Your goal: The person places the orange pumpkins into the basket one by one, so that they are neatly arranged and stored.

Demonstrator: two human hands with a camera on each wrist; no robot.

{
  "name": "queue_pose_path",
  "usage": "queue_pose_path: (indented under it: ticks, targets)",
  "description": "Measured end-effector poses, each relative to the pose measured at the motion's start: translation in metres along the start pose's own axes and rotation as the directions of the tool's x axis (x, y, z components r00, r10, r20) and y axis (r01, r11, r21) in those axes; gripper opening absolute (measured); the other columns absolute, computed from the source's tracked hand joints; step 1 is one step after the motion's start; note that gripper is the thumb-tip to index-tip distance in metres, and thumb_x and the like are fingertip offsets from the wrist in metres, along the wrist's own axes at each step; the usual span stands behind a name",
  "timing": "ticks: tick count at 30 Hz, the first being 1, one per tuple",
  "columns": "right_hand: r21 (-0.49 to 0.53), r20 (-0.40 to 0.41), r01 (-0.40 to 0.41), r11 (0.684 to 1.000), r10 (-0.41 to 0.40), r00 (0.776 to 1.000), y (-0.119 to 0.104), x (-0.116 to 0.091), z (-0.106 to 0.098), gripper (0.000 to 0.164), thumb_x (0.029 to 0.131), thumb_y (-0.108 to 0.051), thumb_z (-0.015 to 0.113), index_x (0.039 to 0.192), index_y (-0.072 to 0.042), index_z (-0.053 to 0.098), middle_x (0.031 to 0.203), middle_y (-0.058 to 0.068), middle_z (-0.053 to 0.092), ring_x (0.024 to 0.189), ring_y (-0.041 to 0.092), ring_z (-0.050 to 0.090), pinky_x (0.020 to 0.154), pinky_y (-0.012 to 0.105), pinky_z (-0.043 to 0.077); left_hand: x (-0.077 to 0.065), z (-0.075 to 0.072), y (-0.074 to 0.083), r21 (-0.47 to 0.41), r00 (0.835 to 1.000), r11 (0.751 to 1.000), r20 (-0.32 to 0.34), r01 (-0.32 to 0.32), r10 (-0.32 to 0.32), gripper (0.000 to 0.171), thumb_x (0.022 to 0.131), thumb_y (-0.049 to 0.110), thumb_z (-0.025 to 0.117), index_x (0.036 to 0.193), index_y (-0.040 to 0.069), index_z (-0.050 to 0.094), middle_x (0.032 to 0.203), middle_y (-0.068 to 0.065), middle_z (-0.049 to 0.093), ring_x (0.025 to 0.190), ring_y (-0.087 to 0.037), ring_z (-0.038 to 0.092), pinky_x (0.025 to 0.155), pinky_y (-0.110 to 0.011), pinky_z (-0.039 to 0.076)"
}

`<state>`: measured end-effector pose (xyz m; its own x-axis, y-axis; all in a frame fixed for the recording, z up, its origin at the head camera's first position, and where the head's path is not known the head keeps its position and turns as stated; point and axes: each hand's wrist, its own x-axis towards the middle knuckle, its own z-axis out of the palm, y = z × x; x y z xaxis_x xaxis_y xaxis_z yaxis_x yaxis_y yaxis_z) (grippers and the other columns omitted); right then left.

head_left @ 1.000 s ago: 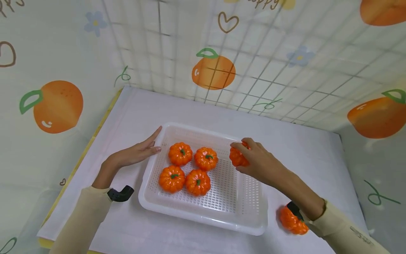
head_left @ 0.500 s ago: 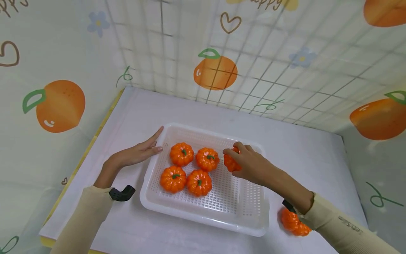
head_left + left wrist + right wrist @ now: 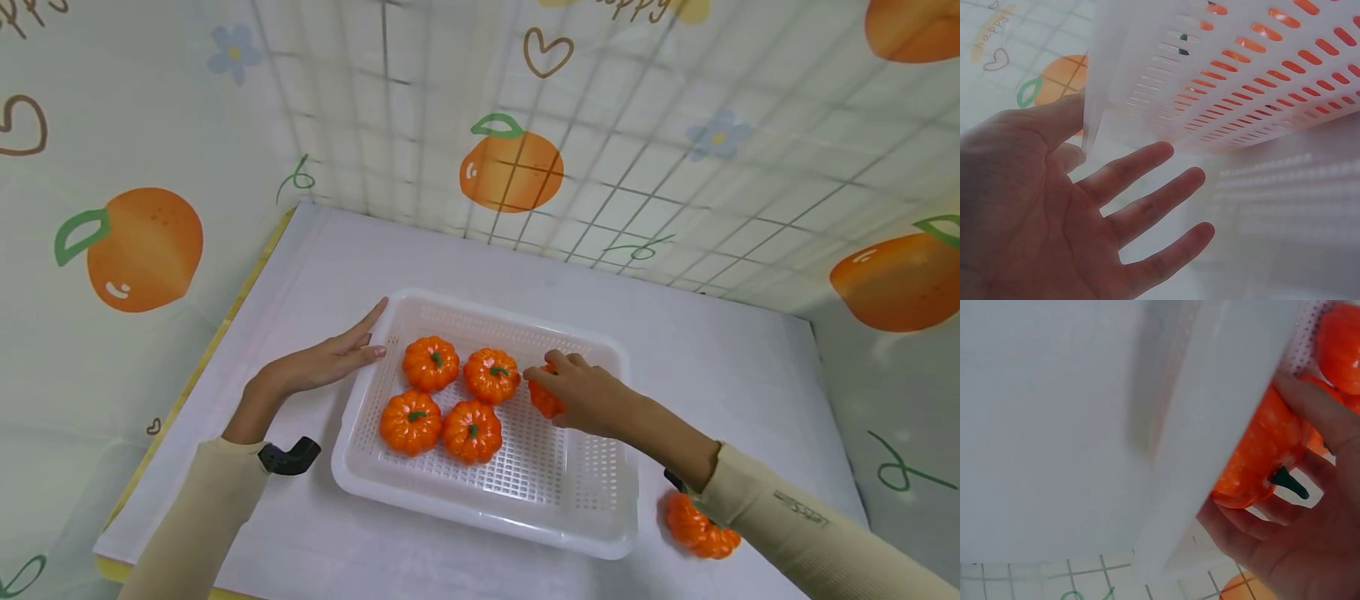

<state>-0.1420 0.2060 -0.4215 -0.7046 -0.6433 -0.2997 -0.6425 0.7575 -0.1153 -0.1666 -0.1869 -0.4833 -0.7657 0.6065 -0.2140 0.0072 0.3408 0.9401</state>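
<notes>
My right hand (image 3: 596,398) grips a small orange pumpkin (image 3: 543,402) inside the right part of a white perforated plastic basket (image 3: 480,522). In the right wrist view its fingers curl round the pumpkin (image 3: 1257,456), and the green stem points toward the palm. At the basket's left side, my left hand (image 3: 318,364) touches the rim. The left wrist view has that hand (image 3: 1066,212) with several fingers stretched out below the slotted basket wall (image 3: 1147,56). Several more pumpkins (image 3: 472,432) sit stem-up in the basket's left half.
Another orange pumpkin (image 3: 693,527) lies on the white tabletop (image 3: 360,550), right of the basket and partly behind my right forearm. Curtain-like sheets (image 3: 337,100) printed with oranges rise behind the table and at both sides.
My right hand has moved left and a little lower with the pumpkin, further into the basket. The left hand keeps its place at the rim.
</notes>
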Motion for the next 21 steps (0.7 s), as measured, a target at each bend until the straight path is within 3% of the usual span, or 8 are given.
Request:
queue_pose_path:
  ticks: [11, 21]
  targets:
    - [0.009, -0.007, 0.022, 1.000, -0.022, 1.000, -0.0008, 0.0016, 0.0081, 0.065, 0.075, -0.009, 0.087, 0.132, -0.013, 0.055, 0.120, 0.018, 0.050, 0.100, 0.039, 0.056, 0.066, 0.040, 0.058, 0.0005, 0.0006, -0.0002, -0.007, 1.000, 1.000, 0.003, -0.009, 0.009, 0.077, 0.106, 0.034, 0.047, 0.159, 0.034, -0.010, 0.166, 0.000, -0.010, 0.151, -0.029, 0.001, 0.119, -0.056, 0.008]
    - [-0.002, -0.019, 0.005, 1.000, -0.005, 1.000, -0.0021, -0.0006, 0.0094, 0.068, 0.077, -0.010, 0.086, 0.136, -0.014, 0.053, 0.133, 0.024, 0.048, 0.113, 0.049, 0.054, 0.077, 0.056, 0.057, 0.0007, 0.0005, 0.0000, -0.001, 1.000, 1.000, -0.001, -0.010, 0.010, 0.077, 0.106, 0.034, 0.046, 0.159, 0.033, -0.010, 0.166, -0.001, -0.010, 0.151, -0.029, 0.000, 0.119, -0.057, 0.008]
